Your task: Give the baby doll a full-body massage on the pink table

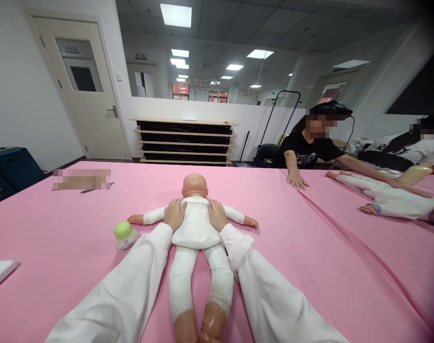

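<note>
A baby doll [196, 224] lies stretched out on the pink-covered table in front of me, head away from me, arms out to both sides. It has a white cloth body and a bare, tan head on which no facial features show. My left hand [174, 214] rests on the doll's upper torso at the left shoulder, fingers laid over it. On the opposite shoulder rests my right hand [217, 215], placed the same way with the thumb inward. Left of the doll, near my left sleeve, stands a small clear jar [125, 238] with a green lid.
Pink cloth [291, 267] covers the table, with a long crease on the right. A co-worker [306, 147] leans over another doll [391, 193] at the right. A white flat object [0, 274] lies at the left edge. Stacked boards [186, 138] stand behind the table.
</note>
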Demonstrator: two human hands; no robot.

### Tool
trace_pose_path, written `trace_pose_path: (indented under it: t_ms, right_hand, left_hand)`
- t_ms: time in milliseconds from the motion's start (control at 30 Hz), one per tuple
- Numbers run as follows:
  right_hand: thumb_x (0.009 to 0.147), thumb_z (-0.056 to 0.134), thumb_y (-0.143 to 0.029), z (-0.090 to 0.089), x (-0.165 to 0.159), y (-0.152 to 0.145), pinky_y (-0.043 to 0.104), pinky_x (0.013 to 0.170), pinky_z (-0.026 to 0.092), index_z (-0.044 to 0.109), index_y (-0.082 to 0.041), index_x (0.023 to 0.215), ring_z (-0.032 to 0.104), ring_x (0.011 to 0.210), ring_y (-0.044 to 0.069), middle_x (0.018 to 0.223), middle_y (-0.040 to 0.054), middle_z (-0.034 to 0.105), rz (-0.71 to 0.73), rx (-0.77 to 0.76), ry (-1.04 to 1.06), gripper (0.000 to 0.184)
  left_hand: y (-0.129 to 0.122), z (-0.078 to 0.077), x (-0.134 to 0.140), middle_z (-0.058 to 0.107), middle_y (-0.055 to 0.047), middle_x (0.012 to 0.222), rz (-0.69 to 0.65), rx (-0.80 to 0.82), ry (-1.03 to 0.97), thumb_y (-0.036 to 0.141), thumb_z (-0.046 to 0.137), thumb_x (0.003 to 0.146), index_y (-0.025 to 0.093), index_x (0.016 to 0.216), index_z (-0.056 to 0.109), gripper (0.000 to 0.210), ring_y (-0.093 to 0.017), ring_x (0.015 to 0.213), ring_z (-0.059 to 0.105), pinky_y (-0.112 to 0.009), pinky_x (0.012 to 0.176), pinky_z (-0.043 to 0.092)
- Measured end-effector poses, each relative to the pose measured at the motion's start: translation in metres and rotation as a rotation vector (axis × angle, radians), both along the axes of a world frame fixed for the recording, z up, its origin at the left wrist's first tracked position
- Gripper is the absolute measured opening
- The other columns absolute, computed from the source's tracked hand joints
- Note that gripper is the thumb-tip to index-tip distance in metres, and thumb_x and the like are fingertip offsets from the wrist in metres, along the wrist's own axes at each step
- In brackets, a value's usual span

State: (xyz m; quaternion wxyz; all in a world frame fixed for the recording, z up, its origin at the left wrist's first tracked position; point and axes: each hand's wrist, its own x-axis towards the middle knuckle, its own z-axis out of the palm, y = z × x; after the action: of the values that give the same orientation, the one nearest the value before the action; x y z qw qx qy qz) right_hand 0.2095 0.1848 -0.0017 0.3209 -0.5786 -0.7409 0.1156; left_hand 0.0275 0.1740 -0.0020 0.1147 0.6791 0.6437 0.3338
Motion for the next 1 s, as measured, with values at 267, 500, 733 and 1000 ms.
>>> trace_pose_path:
  t_ms: [267, 500, 733, 1000]
  right_hand:
    - [0.084, 0.041, -0.053, 0.007, -0.007, -0.006, 0.042, 0.104, 0.021, 0.039, -0.014, 0.128, 0.039, 0.122, 0.024, 0.129, 0.0114, 0.048, -0.015, -0.069, -0.05, 0.059]
    - [0.076, 0.049, -0.061, 0.009, -0.01, 0.001, 0.036, 0.092, 0.033, 0.049, -0.015, 0.114, 0.047, 0.108, 0.026, 0.113, 0.0118, 0.055, -0.059, -0.071, -0.129, 0.06]
    - [0.087, 0.038, -0.048, 0.003, -0.011, 0.007, 0.037, 0.093, 0.032, 0.05, -0.016, 0.113, 0.047, 0.106, 0.025, 0.112, 0.0097, 0.056, -0.081, -0.039, -0.127, 0.043]
    - [0.092, 0.024, -0.026, 0.006, -0.013, -0.002, 0.042, 0.102, 0.021, 0.054, -0.018, 0.11, 0.045, 0.11, 0.022, 0.113, 0.0088, 0.058, -0.159, 0.032, -0.097, 0.036]
  left_hand:
    - [-0.006, 0.009, 0.013, 0.046, -0.016, 0.13, -0.029, -0.09, -0.043, 0.053, 0.041, 0.082, 0.015, 0.131, 0.036, 0.062, -0.028, 0.123, 0.039, -0.042, 0.1, 0.027]
    - [0.001, 0.001, 0.009, 0.04, -0.018, 0.135, -0.014, -0.103, -0.032, 0.057, 0.043, 0.079, 0.01, 0.134, 0.03, 0.073, -0.03, 0.125, 0.036, -0.041, 0.102, 0.026]
    - [0.007, 0.0, 0.006, 0.051, -0.013, 0.123, 0.033, -0.088, 0.013, 0.048, 0.038, 0.085, 0.016, 0.121, 0.046, 0.049, -0.028, 0.116, 0.044, -0.043, 0.095, 0.033]
    - [0.002, -0.002, 0.007, 0.054, -0.01, 0.118, 0.047, -0.001, -0.031, 0.039, 0.03, 0.09, 0.018, 0.119, 0.048, 0.039, -0.025, 0.113, 0.046, -0.04, 0.095, 0.033]
